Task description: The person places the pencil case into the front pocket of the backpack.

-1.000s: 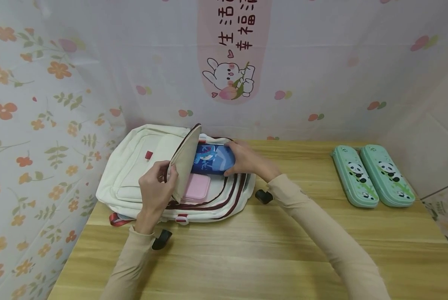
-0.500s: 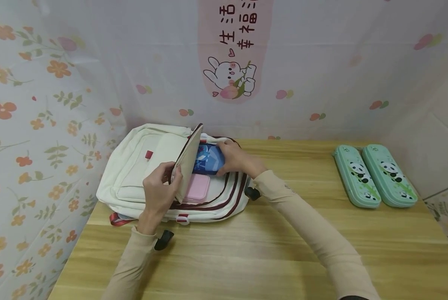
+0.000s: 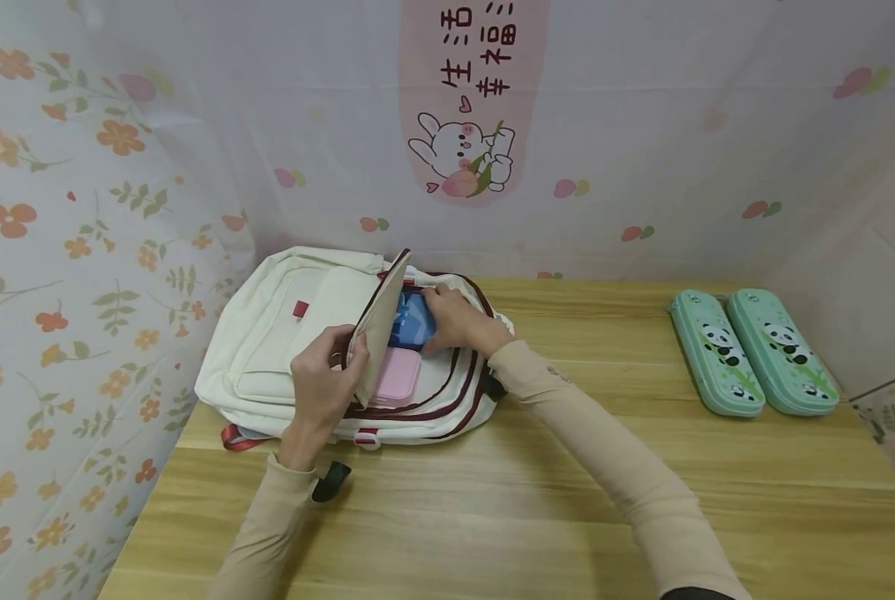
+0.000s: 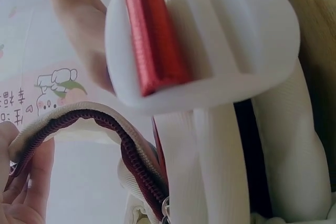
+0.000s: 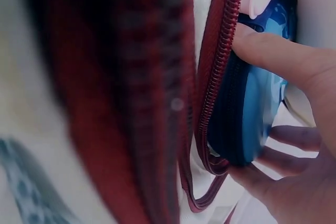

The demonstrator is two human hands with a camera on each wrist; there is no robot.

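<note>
A white backpack [image 3: 267, 333] with dark red zippers lies on the wooden table, its front pocket unzipped. My left hand [image 3: 323, 375] pinches the edge of the pocket flap [image 3: 378, 333] and holds it raised; the left wrist view shows the curved zipper edge [image 4: 84, 114] between the fingers. My right hand [image 3: 458, 321] grips the end of a blue printed pencil case [image 3: 413, 321], thumb on one side and fingers on the other. The case lies partly inside the pocket, its far end hidden behind the flap. Next to it in the pocket is a pink flat box [image 3: 397, 375].
Two green panda pencil cases [image 3: 717, 354] lie side by side at the table's right. A patterned curtain [image 3: 605, 125] hangs behind the table, and a floral one [image 3: 80, 333] at the left. A white buckle [image 4: 210, 40] fills much of the left wrist view.
My right hand has moved left, pushing the blue pencil case deeper into the pocket behind the flap. My left hand has shifted slightly right, still holding the flap up.
</note>
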